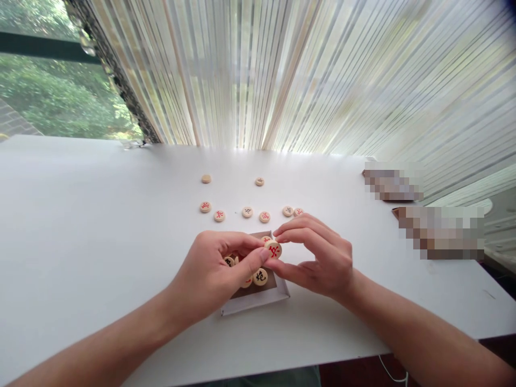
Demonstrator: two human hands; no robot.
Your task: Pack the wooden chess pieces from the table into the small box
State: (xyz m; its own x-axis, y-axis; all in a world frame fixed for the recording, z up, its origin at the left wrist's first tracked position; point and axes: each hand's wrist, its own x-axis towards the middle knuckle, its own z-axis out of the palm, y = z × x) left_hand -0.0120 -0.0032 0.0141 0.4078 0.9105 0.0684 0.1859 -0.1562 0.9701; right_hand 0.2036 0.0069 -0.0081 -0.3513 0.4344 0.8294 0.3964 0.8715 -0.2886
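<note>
A round wooden chess piece with a red character (273, 249) is pinched between the fingertips of both hands, just above a small shallow cardboard box (258, 301). My left hand (213, 274) curls over the box's left half, thumb and forefinger on the piece. My right hand (318, 258) meets it from the right, its fingertips on the same piece. Inside the box lie more wooden pieces, one with a black character (260, 277), partly hidden by my left hand.
Several wooden pieces lie on the white table (80, 226) beyond the box: a row with red and black characters (247, 212) and two farther back (206, 178), (259, 181). Two blurred flat objects (395, 185), (443, 231) sit at the right. A striped curtain hangs behind.
</note>
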